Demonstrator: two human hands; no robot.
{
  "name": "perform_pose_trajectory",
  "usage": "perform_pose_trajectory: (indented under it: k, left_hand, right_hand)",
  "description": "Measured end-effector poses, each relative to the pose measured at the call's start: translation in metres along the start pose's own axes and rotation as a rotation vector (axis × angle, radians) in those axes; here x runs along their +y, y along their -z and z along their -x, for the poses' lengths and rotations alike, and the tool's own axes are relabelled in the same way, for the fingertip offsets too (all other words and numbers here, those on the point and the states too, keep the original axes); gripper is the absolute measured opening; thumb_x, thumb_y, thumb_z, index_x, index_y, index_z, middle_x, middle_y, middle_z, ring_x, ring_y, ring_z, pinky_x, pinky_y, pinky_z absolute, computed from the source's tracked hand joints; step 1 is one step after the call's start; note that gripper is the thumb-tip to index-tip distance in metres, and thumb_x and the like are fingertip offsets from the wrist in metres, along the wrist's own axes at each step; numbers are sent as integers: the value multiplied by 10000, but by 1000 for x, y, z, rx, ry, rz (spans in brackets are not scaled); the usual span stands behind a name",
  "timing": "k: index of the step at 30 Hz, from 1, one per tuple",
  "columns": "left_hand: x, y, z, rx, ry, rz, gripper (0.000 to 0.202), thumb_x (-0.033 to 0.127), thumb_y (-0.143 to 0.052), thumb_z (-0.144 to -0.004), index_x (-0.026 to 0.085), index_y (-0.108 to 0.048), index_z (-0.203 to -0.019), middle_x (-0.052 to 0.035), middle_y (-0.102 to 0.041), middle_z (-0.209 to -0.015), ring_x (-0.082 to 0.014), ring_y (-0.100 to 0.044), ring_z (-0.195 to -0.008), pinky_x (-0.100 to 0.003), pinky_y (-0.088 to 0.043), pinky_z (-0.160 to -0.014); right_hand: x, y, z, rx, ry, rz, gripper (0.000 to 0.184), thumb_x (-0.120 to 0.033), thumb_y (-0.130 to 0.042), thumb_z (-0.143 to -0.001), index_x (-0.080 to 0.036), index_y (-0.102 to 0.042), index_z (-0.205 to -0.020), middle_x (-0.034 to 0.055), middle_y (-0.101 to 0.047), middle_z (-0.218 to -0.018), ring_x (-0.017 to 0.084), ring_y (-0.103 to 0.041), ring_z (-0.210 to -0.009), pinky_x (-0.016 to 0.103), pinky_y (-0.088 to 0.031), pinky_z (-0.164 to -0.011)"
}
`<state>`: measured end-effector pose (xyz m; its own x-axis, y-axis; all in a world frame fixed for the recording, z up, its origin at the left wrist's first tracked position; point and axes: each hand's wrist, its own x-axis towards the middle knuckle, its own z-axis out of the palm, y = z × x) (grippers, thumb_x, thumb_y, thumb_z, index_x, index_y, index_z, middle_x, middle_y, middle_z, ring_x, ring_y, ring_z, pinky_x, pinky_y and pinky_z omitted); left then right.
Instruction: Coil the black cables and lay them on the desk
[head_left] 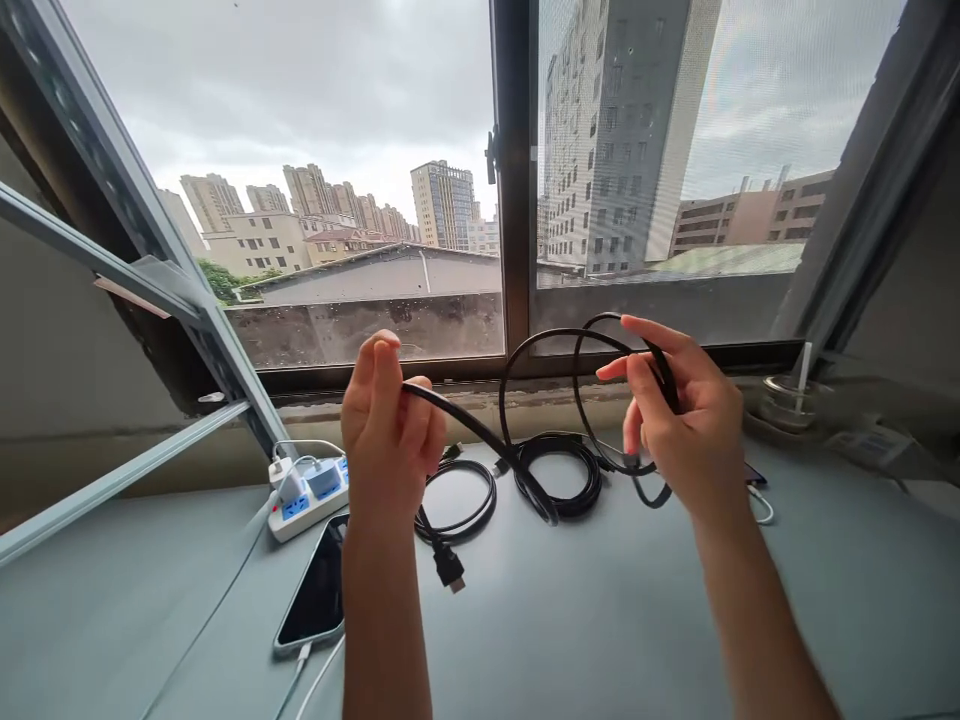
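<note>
A black HDMI cable (480, 428) stretches between my two hands above the table. My left hand (391, 425) is closed on one stretch of it, with thumb and fingertips pinched together. From below that hand hangs the cable's plug (448, 566), its metal end pointing down. My right hand (679, 410) grips loops of the same cable between thumb and fingers, the index finger extended along the top. The loops bow out to the left of the right hand. Behind, a coiled black cable (562, 508) and a smaller black coil (480, 510) lie on the table.
On the left stand a white power strip (307, 510) with chargers and a phone (311, 600) on a white cord. A metal frame (225, 350) slants up at the left. At the back right sits a glass jar (791, 400), below the window.
</note>
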<state>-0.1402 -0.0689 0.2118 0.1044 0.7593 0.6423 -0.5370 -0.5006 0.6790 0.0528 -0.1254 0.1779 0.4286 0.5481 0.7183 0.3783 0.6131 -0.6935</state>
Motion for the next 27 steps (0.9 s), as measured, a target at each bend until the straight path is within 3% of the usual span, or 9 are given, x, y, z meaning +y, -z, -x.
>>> perform_pose_trajectory:
  k: [3,5,10,13,17,19,22,25,27]
  left_hand:
    - [-8,-5,-1,-102,80,-47,192,419,-603,-835,259,-535,-914,128,-337,-331,-53,-286,-226,-176,-200,-247]
    - [-18,-11,-2,-147,120,-139,195,433,-579,-847,260,-522,-916,127,-345,-332,-58,-303,-230,-170,-205,-251]
    - [-38,-20,-3,-158,176,-270,188,439,-503,-889,256,-474,-926,133,-365,-324,-50,-291,-230,-150,-211,-279]
    - [-34,-12,-3,-324,308,-371,277,458,-450,-906,247,-441,-1084,112,-457,-362,-68,-374,-259,-151,-251,-306]
    - [-20,7,-4,-590,548,-586,593,470,-514,-867,193,-288,-1341,21,-625,-523,-122,-535,-369,-188,-355,-362]
    - [-17,14,-5,-552,485,-654,698,431,-599,-822,191,-257,-1382,15,-633,-559,-141,-584,-453,-218,-432,-436]
    - [-16,19,-7,-426,189,-719,750,364,-689,-762,229,-299,-1387,14,-637,-659,-164,-648,-667,-289,-517,-661]
    - [-21,17,-8,-516,-30,-846,823,353,-757,-685,283,-335,-1388,-75,-639,-1073,-231,-599,-1049,-376,-467,-920]
    - [-27,12,-6,-633,-80,-918,901,366,-777,-651,310,-300,-1413,-108,-477,-1356,-284,-449,-1256,-418,-409,-1012]
  right_hand:
    - [-7,-3,5,-30,6,-47,267,-377,-522,-910,-264,-587,-1142,0,-626,-846,30,-431,-368,165,-305,-295]
    - [-12,-8,11,-171,-5,-81,291,-426,-548,-884,-283,-588,-1134,-7,-604,-870,23,-409,-388,158,-296,-306]
    - [-13,-20,20,-514,-63,50,643,-302,-736,-721,-367,-450,-1294,-35,-594,-964,40,-458,-498,169,-442,-461]
    - [-2,-21,14,-528,-53,71,553,-184,-611,-808,-327,-430,-1310,-48,-610,-856,63,-498,-545,165,-434,-492]
    - [14,-12,0,-407,-24,108,535,-87,-551,-797,-277,-470,-1290,-34,-633,-876,67,-550,-596,157,-450,-541]
    - [19,-8,-4,-355,-20,114,570,-34,-539,-750,-260,-494,-1271,-24,-644,-902,84,-603,-687,161,-479,-614]
    - [19,-5,-5,-304,-3,108,609,10,-514,-696,-245,-514,-1249,-21,-659,-890,107,-630,-775,179,-494,-687]
    - [12,-6,-3,-292,32,174,618,19,-505,-675,-249,-531,-1231,-33,-671,-859,89,-597,-673,166,-469,-605]
    - [7,-7,-1,-293,43,223,600,19,-506,-667,-246,-553,-1203,-40,-677,-848,80,-570,-615,169,-457,-582]
